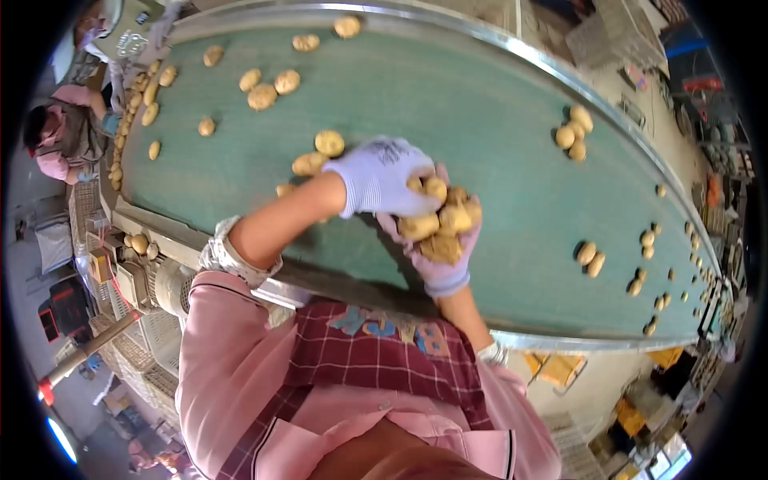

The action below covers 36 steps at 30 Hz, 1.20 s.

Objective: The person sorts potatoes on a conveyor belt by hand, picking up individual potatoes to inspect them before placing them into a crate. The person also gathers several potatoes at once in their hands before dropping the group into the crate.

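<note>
My left hand (384,178), in a pale lavender glove with dark print on its back, reaches across from the left and curls over potatoes at the top of a small pile. Beneath and to the right, my right hand (448,268), gloved alike, cradles several potatoes (454,218) against its palm and fingers. The pile is held above a green conveyor belt (496,128). Two potatoes (329,143) lie on the belt just left of my left wrist. Part of my left fingers is hidden behind the potatoes.
More potatoes (262,97) are scattered over the belt, with a cluster (576,132) at the upper right and many at the far right. A metal rail (512,42) borders the far side. A co-worker (68,132) stands at the left end beside a potato row. Crates (164,332) stand lower left.
</note>
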{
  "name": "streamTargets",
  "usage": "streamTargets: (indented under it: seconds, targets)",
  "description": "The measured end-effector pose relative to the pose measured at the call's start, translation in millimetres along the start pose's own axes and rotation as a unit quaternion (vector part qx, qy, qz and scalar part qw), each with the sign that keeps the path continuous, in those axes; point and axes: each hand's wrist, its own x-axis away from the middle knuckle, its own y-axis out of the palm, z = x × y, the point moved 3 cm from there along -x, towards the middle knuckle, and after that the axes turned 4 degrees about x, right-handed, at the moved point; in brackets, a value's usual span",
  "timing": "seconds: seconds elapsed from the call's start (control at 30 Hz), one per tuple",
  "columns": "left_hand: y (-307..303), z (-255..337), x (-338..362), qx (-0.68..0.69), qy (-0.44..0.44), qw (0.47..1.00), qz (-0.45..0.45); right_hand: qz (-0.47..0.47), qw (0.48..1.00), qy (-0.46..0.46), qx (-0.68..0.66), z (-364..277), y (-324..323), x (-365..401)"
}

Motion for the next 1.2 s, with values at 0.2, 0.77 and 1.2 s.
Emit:
streamTargets:
  seconds: [0.2,0.77,1.2]
  targets:
    - [-93.4,28.5,-66.6,0.181,0.022,0.952,0.245,-0.017,0.999,0.007,0.038,-27.6,-0.3,14.9]
    - [-82.6,-191.8,72.0,-0.245,-0.283,0.857,0.354,0.059,0.993,-0.048,0.091,-78.7,8.2,40.6]
    - [-82.9,-146.3,175.6,0.502,-0.107,0.713,0.478,-0.018,0.985,-0.085,0.151,-86.9,42.4,91.3]
